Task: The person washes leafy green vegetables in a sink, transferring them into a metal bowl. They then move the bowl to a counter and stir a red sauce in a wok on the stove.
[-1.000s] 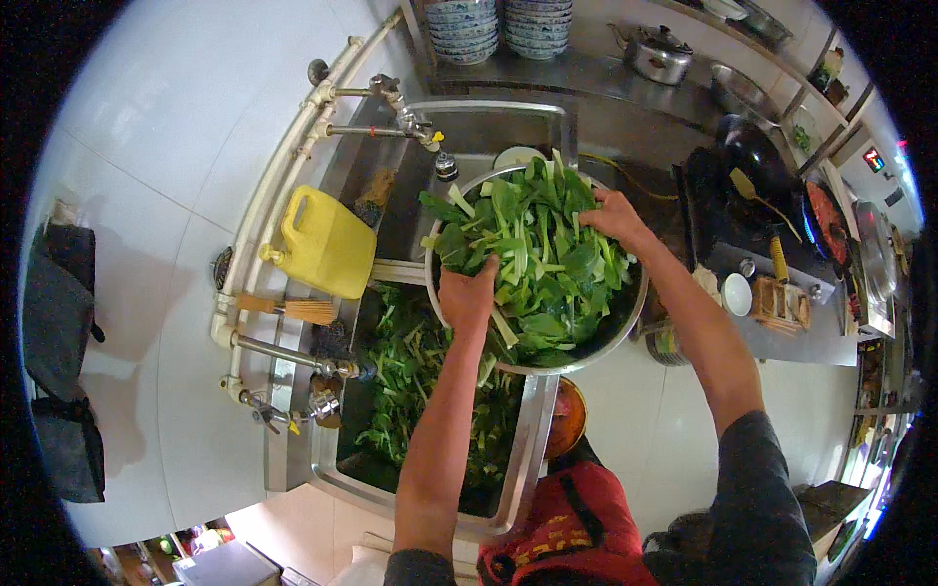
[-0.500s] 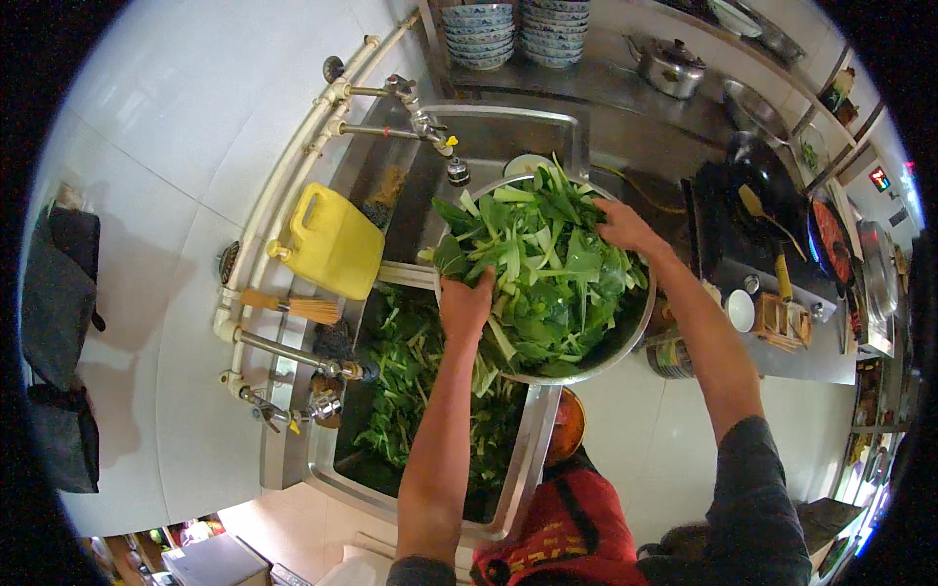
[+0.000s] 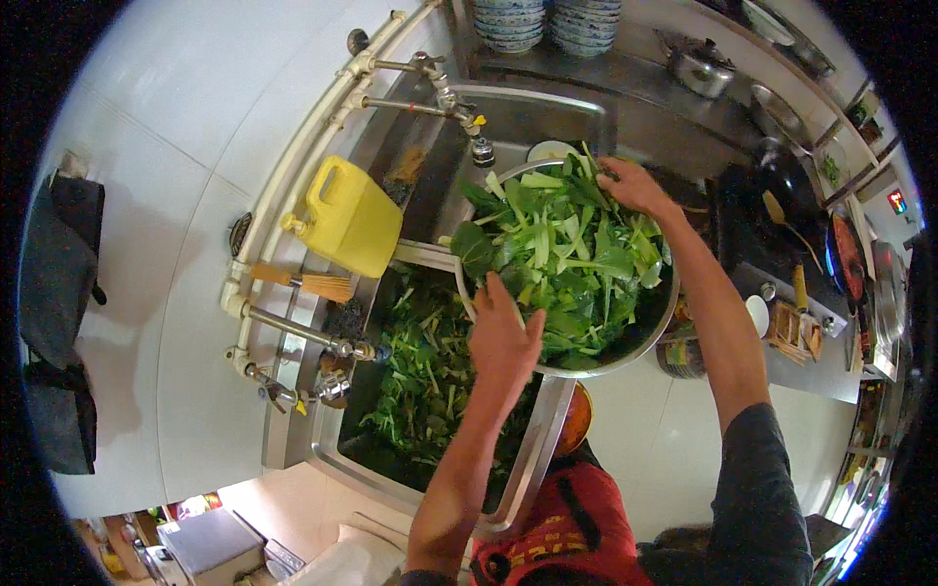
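A wide metal bowl (image 3: 657, 337) heaped with cut leafy greens (image 3: 572, 259) rests over the sink's divider and right edge. My left hand (image 3: 500, 337) is at the bowl's near left side, fingers apart, thumb by the greens, holding nothing. At the far right rim my right hand (image 3: 637, 188) has its fingers bent around leaves on top of the heap; the fingertips are partly hidden. Below my left forearm, the near sink basin (image 3: 337, 444) holds more loose greens (image 3: 420, 376) in dark water.
A yellow jug (image 3: 352, 220) and a bamboo brush (image 3: 318, 283) lie along the left ledge by taps (image 3: 332, 381) and pipes. Behind is the far basin (image 3: 547, 96). Stacked bowls (image 3: 508, 24) and a kettle (image 3: 702, 68) stand at the back; a wok (image 3: 782, 181) is right.
My left hand has drawn back slightly from the greens, its fingers spreading. My right hand has moved farther along the rim. The whole view has shifted a little.
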The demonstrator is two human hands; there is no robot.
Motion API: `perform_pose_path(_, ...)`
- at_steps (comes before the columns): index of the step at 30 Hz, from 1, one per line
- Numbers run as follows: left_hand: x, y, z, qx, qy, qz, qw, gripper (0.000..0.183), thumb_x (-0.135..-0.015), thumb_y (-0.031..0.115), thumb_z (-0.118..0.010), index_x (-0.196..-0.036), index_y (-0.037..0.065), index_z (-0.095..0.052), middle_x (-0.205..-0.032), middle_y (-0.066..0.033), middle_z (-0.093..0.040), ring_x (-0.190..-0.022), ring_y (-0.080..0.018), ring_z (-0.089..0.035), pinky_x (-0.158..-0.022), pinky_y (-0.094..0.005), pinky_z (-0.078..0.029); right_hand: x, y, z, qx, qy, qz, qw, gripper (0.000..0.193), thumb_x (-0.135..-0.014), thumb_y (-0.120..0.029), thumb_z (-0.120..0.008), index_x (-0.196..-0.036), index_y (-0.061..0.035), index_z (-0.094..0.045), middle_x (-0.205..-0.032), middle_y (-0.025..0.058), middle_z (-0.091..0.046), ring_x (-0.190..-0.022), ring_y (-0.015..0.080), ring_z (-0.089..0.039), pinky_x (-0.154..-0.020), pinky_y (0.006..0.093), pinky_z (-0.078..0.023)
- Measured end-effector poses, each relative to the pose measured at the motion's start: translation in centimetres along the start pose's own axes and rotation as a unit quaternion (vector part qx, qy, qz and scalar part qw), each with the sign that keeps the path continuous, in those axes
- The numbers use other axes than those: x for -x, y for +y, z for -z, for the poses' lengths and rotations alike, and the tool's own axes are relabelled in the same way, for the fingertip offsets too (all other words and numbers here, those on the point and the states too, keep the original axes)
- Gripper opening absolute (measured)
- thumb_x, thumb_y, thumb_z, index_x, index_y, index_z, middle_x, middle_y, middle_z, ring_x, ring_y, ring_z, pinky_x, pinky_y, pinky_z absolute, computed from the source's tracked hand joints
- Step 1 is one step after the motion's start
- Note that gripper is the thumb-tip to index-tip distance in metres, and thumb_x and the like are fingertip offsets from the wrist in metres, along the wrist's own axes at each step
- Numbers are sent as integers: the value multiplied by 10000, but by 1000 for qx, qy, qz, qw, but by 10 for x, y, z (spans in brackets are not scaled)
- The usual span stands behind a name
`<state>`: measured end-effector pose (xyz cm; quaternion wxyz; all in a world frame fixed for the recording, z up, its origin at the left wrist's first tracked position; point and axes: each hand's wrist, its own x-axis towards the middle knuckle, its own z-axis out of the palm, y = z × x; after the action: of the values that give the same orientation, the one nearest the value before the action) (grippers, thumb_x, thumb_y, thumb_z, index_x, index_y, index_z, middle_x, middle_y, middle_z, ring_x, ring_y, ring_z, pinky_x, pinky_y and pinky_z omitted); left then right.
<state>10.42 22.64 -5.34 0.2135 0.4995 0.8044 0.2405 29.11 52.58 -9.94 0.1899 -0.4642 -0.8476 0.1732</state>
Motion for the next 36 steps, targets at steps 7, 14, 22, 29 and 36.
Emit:
perform_pose_path(7, -17, -39, -80, -123, -61, 22, 990, 892, -810, 79, -727, -1458, -126, -148, -1396, -451, -300, -964, -447, -665, -768, -414, -585, 8, -16, -43, -48, -167, 97, 980, 572, -771, 25, -500, -1330, -73, -573, -1299, 211, -604, -1202, 384, -570, -1066, 424, -429)
perform_pose_path(14, 1, -14, -69, -112, 2, 128, 985, 679, -792, 52, -686, -1375, -116, -382, -1394, -350, -431, -1018, -357, -661, -728, -367, -604, 7, -15, -35, -59, -212, 115, 969, 646, -717, 162, -426, -1304, -44, -599, -1339, 179, -602, -1264, 299, -556, -1069, 347, -415)
perform_pose_path(22, 66, -50, -9, 57, 114, -20, 992, 569, -882, 224, -669, -1373, 15, -472, -1241, -206, -586, -1018, -366, -649, -739, -416, -577, 62, -139, 11, 34, -32, 184, 982, 324, -935, -62, -575, -1252, -69, -640, -1366, 138, -590, -1265, 275, -561, -1048, 369, -440)
perform_pose_path(29, 158, -306, -36, 94, 141, 245, 955, 536, -819, 357, -773, -1169, 1, -578, -1012, -223, -684, -919, -419, -656, -808, -490, -524, 240, -281, -107, -293, -311, 80, 900, 357, -903, -80, -674, -1258, -66, -640, -1216, 106, -671, -1094, 194, -624, -945, 337, -486)
perform_pose_path(36, 234, -404, -159, 100, 123, 399, 903, 810, -759, 505, -811, -1278, -55, -540, -1271, -232, -593, -1129, -391, -591, -919, -482, -501, 312, -183, -349, -40, -464, -174, 868, 1001, -833, -619, -645, -1542, -42, -238, -1334, 282, -552, -1247, 400, -540, -1019, 439, -447)
